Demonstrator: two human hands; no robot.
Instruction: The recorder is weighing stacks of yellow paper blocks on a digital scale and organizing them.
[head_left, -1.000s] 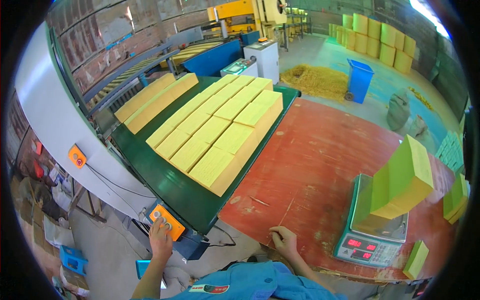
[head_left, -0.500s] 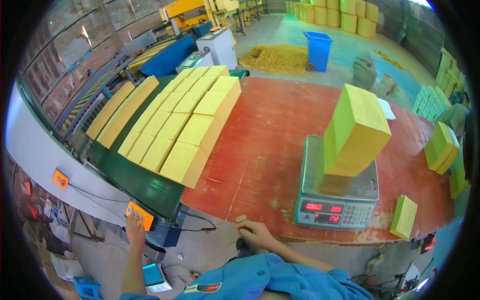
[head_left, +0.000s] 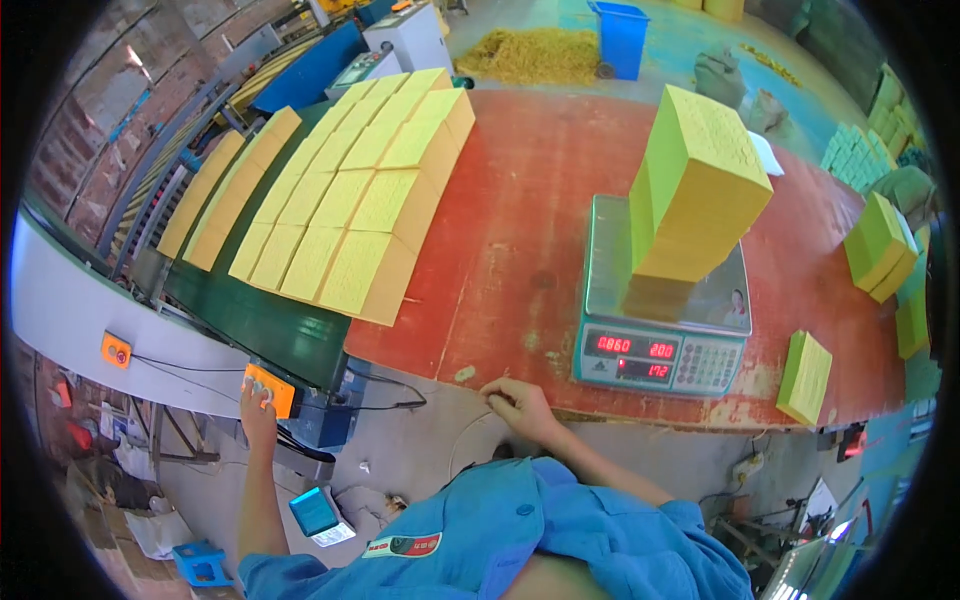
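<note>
My left hand (head_left: 258, 415) reaches to the orange control box (head_left: 272, 388) at the end of the green conveyor belt (head_left: 290, 335). Its fingers lie over the box's buttons and hold nothing. By the near edge of the red table, my right hand (head_left: 522, 408) is loosely curled, with nothing visible in it. Rows of yellow paper-like blocks (head_left: 330, 215) sit close together on the belt and reach to the table's left side. To the right, a tall yellow block stack (head_left: 695, 190) stands on the digital scale (head_left: 655, 355), whose red display is lit.
A thin yellow block (head_left: 805, 378) stands near the front right of the red table (head_left: 510, 220). More yellow blocks (head_left: 880, 247) are beside a person (head_left: 910, 195) at far right. Beyond the table are a blue bin (head_left: 622, 40) and a yellow shredded heap (head_left: 530, 52).
The view has tilted, so table, blocks and scale appear higher in the picture. My left hand stays at the control box. My right hand remains near the table edge, its fingers still curled.
</note>
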